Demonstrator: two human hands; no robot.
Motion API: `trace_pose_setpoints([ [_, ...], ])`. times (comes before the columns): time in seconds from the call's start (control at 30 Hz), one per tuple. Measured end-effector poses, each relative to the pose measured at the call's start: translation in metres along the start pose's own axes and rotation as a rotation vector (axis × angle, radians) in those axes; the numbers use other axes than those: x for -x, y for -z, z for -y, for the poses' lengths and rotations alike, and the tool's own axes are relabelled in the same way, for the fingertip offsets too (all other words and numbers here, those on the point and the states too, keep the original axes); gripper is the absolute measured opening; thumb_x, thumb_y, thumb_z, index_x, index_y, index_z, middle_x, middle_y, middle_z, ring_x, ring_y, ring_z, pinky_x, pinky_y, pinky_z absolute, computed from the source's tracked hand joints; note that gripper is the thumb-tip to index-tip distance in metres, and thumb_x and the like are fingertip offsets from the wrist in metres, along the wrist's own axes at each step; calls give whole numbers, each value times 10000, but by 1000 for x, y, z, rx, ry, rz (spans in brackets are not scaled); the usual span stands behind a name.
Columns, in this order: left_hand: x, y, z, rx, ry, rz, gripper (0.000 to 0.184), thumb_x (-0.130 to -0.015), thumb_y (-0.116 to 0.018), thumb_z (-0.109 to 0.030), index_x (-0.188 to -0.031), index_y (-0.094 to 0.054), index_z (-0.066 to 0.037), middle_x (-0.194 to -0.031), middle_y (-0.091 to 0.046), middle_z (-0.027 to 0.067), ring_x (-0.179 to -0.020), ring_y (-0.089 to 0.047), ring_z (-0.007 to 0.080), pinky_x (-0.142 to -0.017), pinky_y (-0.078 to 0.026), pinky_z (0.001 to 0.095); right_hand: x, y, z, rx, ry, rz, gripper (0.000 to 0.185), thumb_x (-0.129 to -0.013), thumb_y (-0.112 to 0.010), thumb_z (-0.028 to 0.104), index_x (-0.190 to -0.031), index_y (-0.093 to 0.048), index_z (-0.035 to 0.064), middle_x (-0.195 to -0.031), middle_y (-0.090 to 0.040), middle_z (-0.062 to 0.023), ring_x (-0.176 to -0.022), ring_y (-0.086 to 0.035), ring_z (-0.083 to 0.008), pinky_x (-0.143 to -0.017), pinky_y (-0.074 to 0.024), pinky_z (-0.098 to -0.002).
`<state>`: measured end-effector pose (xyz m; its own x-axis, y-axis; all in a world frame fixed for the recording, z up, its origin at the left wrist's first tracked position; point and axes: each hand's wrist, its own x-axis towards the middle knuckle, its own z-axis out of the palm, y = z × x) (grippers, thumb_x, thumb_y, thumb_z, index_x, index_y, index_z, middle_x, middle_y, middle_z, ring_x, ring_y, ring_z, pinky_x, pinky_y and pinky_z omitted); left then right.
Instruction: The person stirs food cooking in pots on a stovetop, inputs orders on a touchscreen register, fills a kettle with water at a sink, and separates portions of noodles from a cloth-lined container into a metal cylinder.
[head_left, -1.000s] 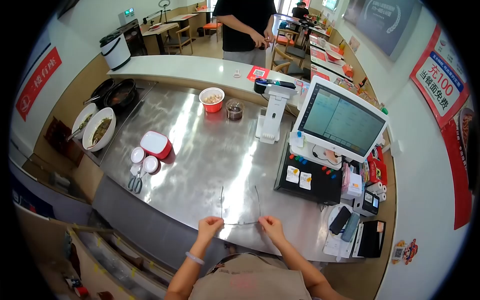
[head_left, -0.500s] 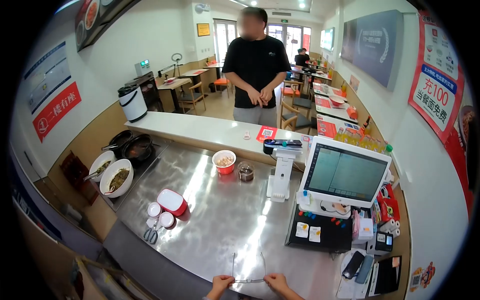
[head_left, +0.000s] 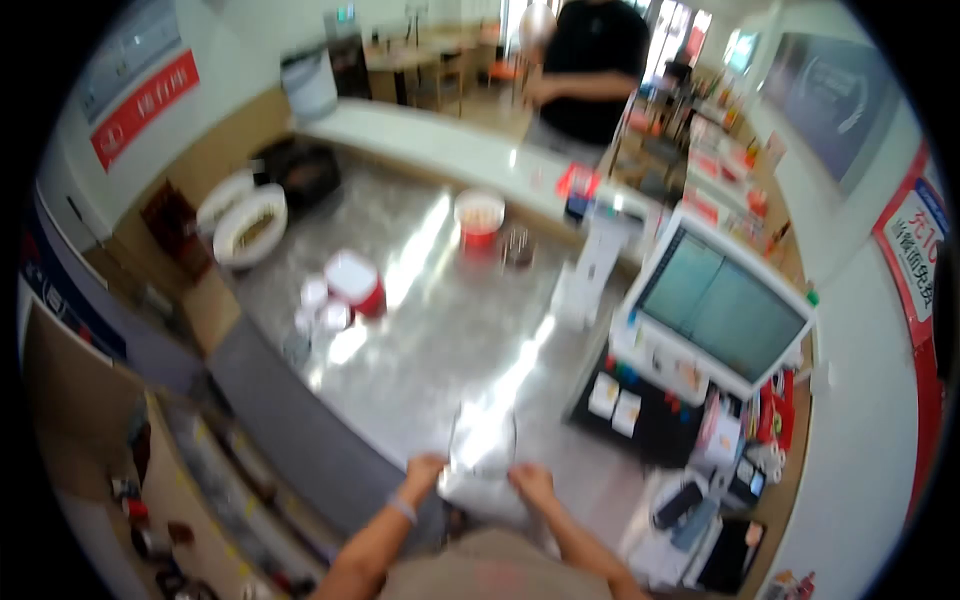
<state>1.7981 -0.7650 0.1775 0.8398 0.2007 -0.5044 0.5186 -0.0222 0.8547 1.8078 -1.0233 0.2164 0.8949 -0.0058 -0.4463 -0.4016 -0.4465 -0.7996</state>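
In the head view, a thin-framed pair of glasses [head_left: 482,472] is stretched between my two hands, its arms pointing away from me over the counter. My left hand [head_left: 427,470] pinches one end, and my right hand [head_left: 532,482] pinches the other. Motion blur hides the fine detail of the frame and fingers. Below them is the near edge of the metal counter [head_left: 420,370]. Farther left on it sit a red tub with a white lid [head_left: 353,280] and small white-lidded cups [head_left: 333,316].
A monitor [head_left: 725,300] and a white scanner stand [head_left: 592,265] occupy the right side. Toward the back are a red-and-white bucket [head_left: 480,222] and a clear jar [head_left: 518,247]. White bowls [head_left: 250,228] are at left. Beyond the raised ledge stands a person in black [head_left: 595,70].
My view has tilted down and turned, so the counter sits higher and my forearms and torso now show. Both hands still hold the glasses, now nearer my body.
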Motion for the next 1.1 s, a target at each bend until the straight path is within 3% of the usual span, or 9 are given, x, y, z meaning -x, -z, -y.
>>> trace_pose_setpoints([
  [0.3,-10,-20,-46,-88,-5,-163,142,-746,-640,-103,-739,-658,37,-603,-608,58,-480,-522,97,-444,-412,230,-24,-1,19,-239,-85,82,182,-794,-609,169,-735,-637,0,-604,-605,-32,-482,-506,-71,-464,-394,-198],
  [0.47,-49,-28,13,-213,-205,-197,258,-748,-586,-234,-764,-648,16,-763,-625,211,-714,-599,348,-637,-442,436,-38,6,19,-212,-59,244,199,-829,-592,162,-816,-623,-34,-677,-612,-72,-595,-576,-116,-531,-455,-200],
  [0.57,-11,-27,-22,-242,-165,-402,343,-751,-590,-212,-1060,-612,-65,-972,-617,182,-906,-592,318,-816,-442,402,-59,7,4,-141,-129,223,182,-831,-590,178,-746,-595,17,-626,-590,-46,-456,-509,-82,-339,-328,-196],
  [0.67,70,41,-72,-82,24,-585,466,-772,-543,-119,-1228,-476,-50,-1031,-616,156,-931,-584,308,-805,-454,370,-54,19,18,-55,-191,302,234,-834,-587,270,-791,-594,41,-615,-595,-37,-436,-480,-74,-340,-285,-194],
  [0.7,69,67,-39,-150,-277,-1041,486,-774,-475,-82,-1253,-435,-8,-1181,-523,197,-1016,-536,345,-875,-420,395,-57,22,17,-33,-205,301,257,-837,-575,308,-797,-593,54,-617,-596,-28,-429,-465,-64,-338,-260,-191],
  [0.83,211,228,12,-410,-133,-1836,506,-782,-450,-52,-1272,-349,28,-1015,-551,257,-858,-546,413,-750,-432,447,-48,37,20,15,-173,283,239,-826,-571,323,-838,-604,87,-618,-589,-14,-445,-473,-62,-343,-270,-198],
  [0.87,263,250,12,142,18,-1626,526,-787,-450,-71,-1289,-327,26,-1030,-554,250,-883,-548,394,-753,-420,451,-44,41,21,-30,-168,296,221,-812,-586,309,-846,-606,91,-621,-587,-8,-458,-475,-59,-356,-291,-193],
  [0.97,321,398,229,-839,-55,-2225,288,-835,-444,-177,-1044,-557,-15,-697,-559,151,-644,-506,300,-613,-427,433,-23,51,33,-34,-88,324,178,-815,-597,257,-846,-603,82,-659,-600,-11,-519,-526,-63,-399,-361,-191],
  [1.1,332,383,145,-11,60,-1751,292,-836,-444,-183,-1050,-553,-16,-714,-556,151,-658,-506,299,-623,-426,432,21,54,59,-232,-130,173,170,-844,-576,193,-890,-619,35,-763,-634,-48,-643,-599,-98,-521,-457,-193],
])
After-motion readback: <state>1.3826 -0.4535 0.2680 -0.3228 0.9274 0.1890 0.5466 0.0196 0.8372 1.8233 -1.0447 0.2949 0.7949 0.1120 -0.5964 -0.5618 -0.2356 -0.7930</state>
